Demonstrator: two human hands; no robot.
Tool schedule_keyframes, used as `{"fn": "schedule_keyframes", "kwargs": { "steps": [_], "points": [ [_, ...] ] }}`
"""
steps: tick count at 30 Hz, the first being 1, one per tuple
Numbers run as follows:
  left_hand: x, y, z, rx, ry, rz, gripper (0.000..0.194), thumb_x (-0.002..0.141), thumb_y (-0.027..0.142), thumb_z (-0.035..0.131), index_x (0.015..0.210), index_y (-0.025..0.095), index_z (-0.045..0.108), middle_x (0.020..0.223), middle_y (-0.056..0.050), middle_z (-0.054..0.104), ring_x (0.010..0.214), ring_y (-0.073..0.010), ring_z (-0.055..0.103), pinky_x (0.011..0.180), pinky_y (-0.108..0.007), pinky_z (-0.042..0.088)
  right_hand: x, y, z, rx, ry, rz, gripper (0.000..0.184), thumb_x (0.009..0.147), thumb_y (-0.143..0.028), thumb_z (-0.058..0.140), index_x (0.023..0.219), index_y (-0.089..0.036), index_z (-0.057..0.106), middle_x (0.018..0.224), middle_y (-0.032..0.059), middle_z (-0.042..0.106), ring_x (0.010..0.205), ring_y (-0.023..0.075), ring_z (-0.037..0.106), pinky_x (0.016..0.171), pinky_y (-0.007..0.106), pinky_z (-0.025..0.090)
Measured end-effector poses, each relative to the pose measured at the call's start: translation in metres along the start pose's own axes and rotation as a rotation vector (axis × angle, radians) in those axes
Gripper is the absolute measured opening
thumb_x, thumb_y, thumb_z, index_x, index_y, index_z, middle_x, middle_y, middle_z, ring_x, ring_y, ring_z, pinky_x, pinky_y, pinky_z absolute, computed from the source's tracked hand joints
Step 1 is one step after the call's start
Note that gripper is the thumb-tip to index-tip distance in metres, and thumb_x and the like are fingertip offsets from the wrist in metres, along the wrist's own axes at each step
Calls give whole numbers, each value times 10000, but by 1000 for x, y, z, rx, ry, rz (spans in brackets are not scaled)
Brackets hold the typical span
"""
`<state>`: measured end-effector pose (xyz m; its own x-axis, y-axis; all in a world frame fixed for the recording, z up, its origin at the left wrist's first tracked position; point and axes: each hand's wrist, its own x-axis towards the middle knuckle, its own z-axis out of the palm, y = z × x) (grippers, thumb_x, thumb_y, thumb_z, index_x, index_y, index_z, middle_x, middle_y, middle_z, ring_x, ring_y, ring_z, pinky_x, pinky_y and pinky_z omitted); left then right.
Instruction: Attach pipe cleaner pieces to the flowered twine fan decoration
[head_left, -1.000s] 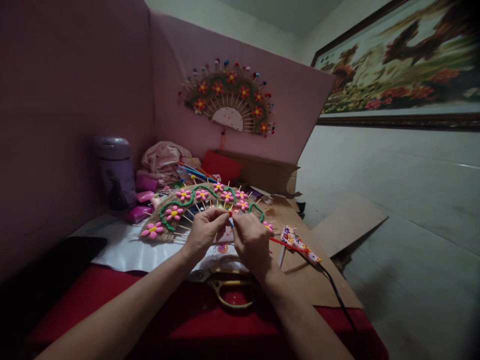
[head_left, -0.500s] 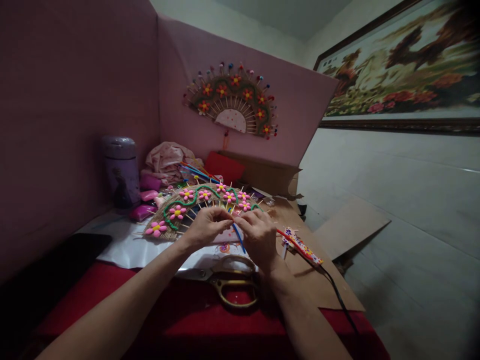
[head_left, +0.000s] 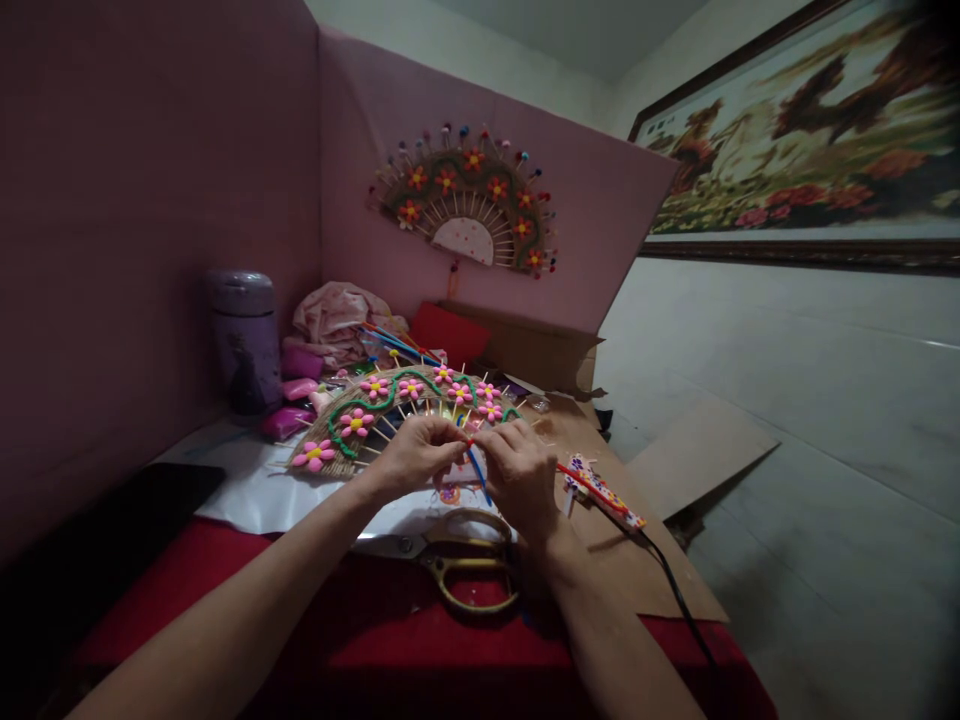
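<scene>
Over the near edge of a fan (head_left: 390,395) with pink flowers and green wavy trim, both my hands meet fingertip to fingertip. My left hand (head_left: 424,450) is closed in a pinch on a blue pipe cleaner (head_left: 478,476), whose end hangs down between the hands. My right hand (head_left: 517,470) pinches a red pipe cleaner (head_left: 589,484), apparently the same red strand that shows between the fingertips and sticks out to the right. The exact crossing of the two strands is mostly hidden by my fingers. Below the hands lie large scissors (head_left: 472,607) with gold-coloured handles.
A purple flask (head_left: 244,345) stands at the left beside pink packets (head_left: 289,422) and a bunched cloth (head_left: 341,320). Right of my hands is a flower-patterned object (head_left: 626,518) with a black cord, on cardboard (head_left: 675,585). A finished fan (head_left: 463,205) hangs on the pink panel.
My hands stay nearly in place, fingertips still pinched together. A bit of red now shows between them, and the red strand at the right has shifted slightly.
</scene>
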<state>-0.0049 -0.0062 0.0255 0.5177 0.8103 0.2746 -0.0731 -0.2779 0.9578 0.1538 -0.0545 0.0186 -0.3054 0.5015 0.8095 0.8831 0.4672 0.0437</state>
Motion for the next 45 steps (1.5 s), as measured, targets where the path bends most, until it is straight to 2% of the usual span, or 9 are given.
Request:
{"fn": "schedule_keyframes", "kwargs": {
  "steps": [5, 13, 19, 24, 28, 31, 35, 39, 45],
  "points": [
    [-1, 0, 2, -152, 44, -33, 193, 623, 288, 689, 615, 107, 621, 471, 11, 548, 346, -61, 437, 335, -182, 329, -2, -1, 3, 58, 19, 31, 136, 836, -137, 478, 845, -177, 608, 775, 51, 597, 782, 185, 492, 697, 295, 379],
    [-1, -14, 20, -483, 325, -62, 199, 597, 277, 726, 628, 119, 609, 505, 18, 553, 368, -37, 402, 358, -163, 271, -5, -16, 17, 62, 27, 65, 156, 857, -139, 429, 818, -161, 578, 746, 51, 572, 746, 181, 479, 662, 291, 358],
    [1, -13, 12, -126, 284, 54, 178, 654, 296, 683, 682, 121, 662, 543, -5, 591, 424, -64, 436, 417, -191, 333, -3, -11, 10, -126, -31, 97, 157, 811, -122, 484, 861, -193, 615, 789, 49, 578, 784, 195, 464, 639, 295, 322],
    [2, -12, 4, 229, 239, 208, 139, 701, 257, 628, 729, 145, 706, 653, -37, 656, 571, -112, 522, 548, -221, 398, 0, -5, 6, -193, -22, 12, 166, 844, -139, 495, 873, -209, 643, 772, 53, 589, 791, 189, 463, 653, 292, 323],
    [4, -13, 0, 318, 165, 169, 126, 690, 245, 615, 651, 144, 679, 579, -17, 617, 558, -113, 513, 533, -217, 375, 2, -3, 6, -173, 20, -37, 168, 878, -179, 485, 848, -211, 646, 747, 44, 600, 769, 179, 469, 663, 292, 329],
    [4, -11, 0, 217, 152, 60, 165, 664, 281, 629, 578, 139, 618, 493, 14, 537, 445, -79, 431, 440, -201, 307, 1, -2, 5, -91, 1, -8, 141, 864, -167, 489, 841, -183, 627, 766, 51, 603, 784, 184, 480, 683, 296, 349],
    [1, -6, 7, -157, 177, -99, 249, 642, 365, 653, 600, 142, 551, 428, 56, 434, 337, -40, 301, 354, -186, 195, -3, -7, 8, 36, 0, 53, 141, 852, -141, 460, 826, -172, 595, 748, 49, 586, 767, 186, 486, 675, 296, 366],
    [-2, -9, 16, -415, 261, -126, 263, 599, 331, 710, 629, 130, 542, 463, 57, 445, 349, -21, 313, 357, -162, 187, -5, -17, 15, 108, 4, 70, 150, 856, -132, 435, 839, -160, 581, 749, 52, 579, 757, 185, 494, 669, 293, 378],
    [0, -16, 14, -349, 272, -121, 258, 611, 350, 708, 669, 127, 593, 494, 37, 505, 372, -34, 346, 369, -167, 230, -4, -16, 13, 48, -6, 100, 152, 851, -143, 443, 868, -169, 591, 778, 55, 587, 780, 189, 499, 684, 294, 366]
  ]
}}
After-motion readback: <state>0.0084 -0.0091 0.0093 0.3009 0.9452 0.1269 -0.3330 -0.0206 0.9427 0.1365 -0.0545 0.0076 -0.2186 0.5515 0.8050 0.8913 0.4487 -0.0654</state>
